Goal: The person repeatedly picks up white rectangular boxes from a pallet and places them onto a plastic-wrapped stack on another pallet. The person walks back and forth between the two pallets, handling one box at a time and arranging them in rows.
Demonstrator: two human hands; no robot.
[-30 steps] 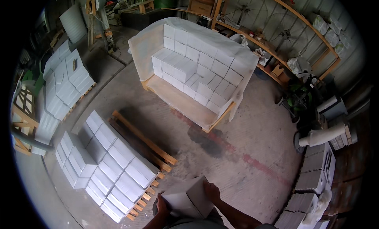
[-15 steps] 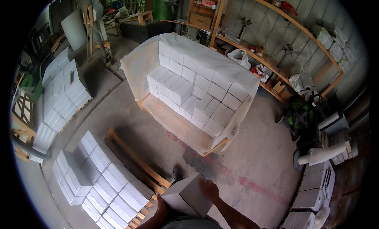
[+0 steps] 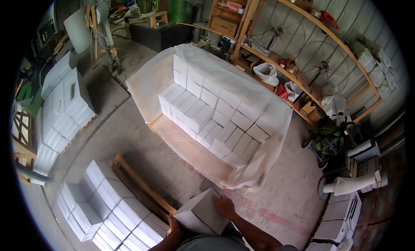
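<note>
Between my two hands I carry a white carton (image 3: 199,211) at waist height, tilted, one edge toward the far side. My left hand (image 3: 174,227) presses its left side. My right hand (image 3: 223,206) grips the opposite side near the top, fingers partly hidden. Ahead of me stands a pallet load of white cartons (image 3: 225,108), stepped in rows and lined with translucent plastic sheeting (image 3: 170,136) that hangs over the back and sides. At my lower left is another stack of white cartons (image 3: 113,192) on a wooden pallet (image 3: 145,186) whose bare slats show.
A third stack of cartons (image 3: 65,108) stands at the far left. Wooden shelving (image 3: 298,76) with fans and bags lines the back right wall. Along the right edge are a wheeled green-and-black machine (image 3: 330,140), a roll of white film (image 3: 352,185) and flat cardboard bundles (image 3: 337,218).
My view has shifted, and the plastic-lined stack now appears nearer and larger. The carton stays held in both hands and has moved slightly up and left in view.
</note>
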